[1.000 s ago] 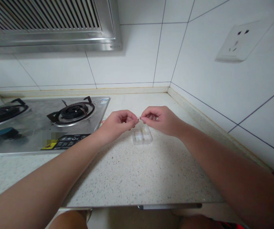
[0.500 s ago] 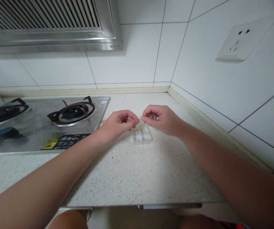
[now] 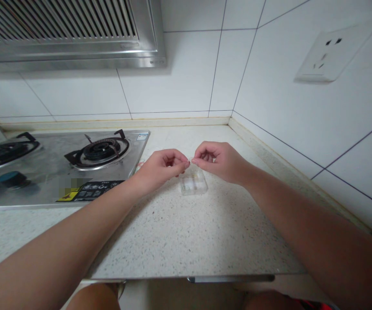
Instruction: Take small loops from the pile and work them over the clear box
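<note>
My left hand (image 3: 166, 167) is closed in a pinch over the counter, with a tiny dark red piece (image 3: 189, 162) showing at its fingertips. Facing it, my right hand (image 3: 216, 159) also pinches thumb against forefinger. What lies in that pinch is too fine to name. Only a small gap parts the two sets of fingertips. Just below them a clear plastic box (image 3: 194, 186) with compartments rests on the counter, its back part partly covered by my hands. Small yellowish bits show inside it.
A speckled pale countertop (image 3: 179, 241) runs beneath my arms. To the left is a gas stove (image 3: 104, 150) with black burners, under a metal range hood (image 3: 76, 47). White tiled walls meet in the back corner. A wall socket (image 3: 324, 58) is at upper right. Something reddish (image 3: 140, 164) peeks from behind my left hand.
Both hands hold nearly the same pose. My right fingertips have shifted very slightly, and the faint thin line seen between the fingertips earlier is harder to make out.
</note>
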A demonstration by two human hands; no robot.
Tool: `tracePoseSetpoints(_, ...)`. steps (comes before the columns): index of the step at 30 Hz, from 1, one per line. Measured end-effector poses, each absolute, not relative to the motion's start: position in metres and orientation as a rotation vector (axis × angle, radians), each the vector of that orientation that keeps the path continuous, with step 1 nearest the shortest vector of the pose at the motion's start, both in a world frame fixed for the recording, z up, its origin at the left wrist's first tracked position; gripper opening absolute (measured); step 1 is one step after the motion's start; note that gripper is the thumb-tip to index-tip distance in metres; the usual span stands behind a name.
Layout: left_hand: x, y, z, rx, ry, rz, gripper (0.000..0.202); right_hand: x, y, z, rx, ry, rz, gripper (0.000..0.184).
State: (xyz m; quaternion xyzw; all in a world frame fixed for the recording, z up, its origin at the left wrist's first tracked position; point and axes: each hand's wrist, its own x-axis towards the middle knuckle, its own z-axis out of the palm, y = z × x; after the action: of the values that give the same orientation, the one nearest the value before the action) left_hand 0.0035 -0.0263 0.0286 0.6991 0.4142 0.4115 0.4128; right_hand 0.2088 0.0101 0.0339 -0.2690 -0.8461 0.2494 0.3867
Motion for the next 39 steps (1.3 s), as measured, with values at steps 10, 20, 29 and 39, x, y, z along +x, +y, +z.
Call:
tracePoseSetpoints(10,0.004,-0.026,0.028,1.774,1.038,1.046,0.013,0.208,0.010,0.034,-0.695,-2.135,0.649,0.022)
tracePoseSetpoints(20,-0.004,-0.016,0.017,1.971,1.098,0.997,0.017,0.208,0.011,0.033,-0.715,-2.106,0.671,0.021)
tracePoseSetpoints(29,-0.012,-0.006,0.016,2.081,1.347,0.953,0.018,0.209,0.017,0.025,-0.854,-2.208,0.593,0.023)
tracePoseSetpoints(39,-0.019,0.000,0.006,2.175,1.398,0.897,0.018,0.200,0.015,0.023,-1.005,-2.413,0.388,0.018)
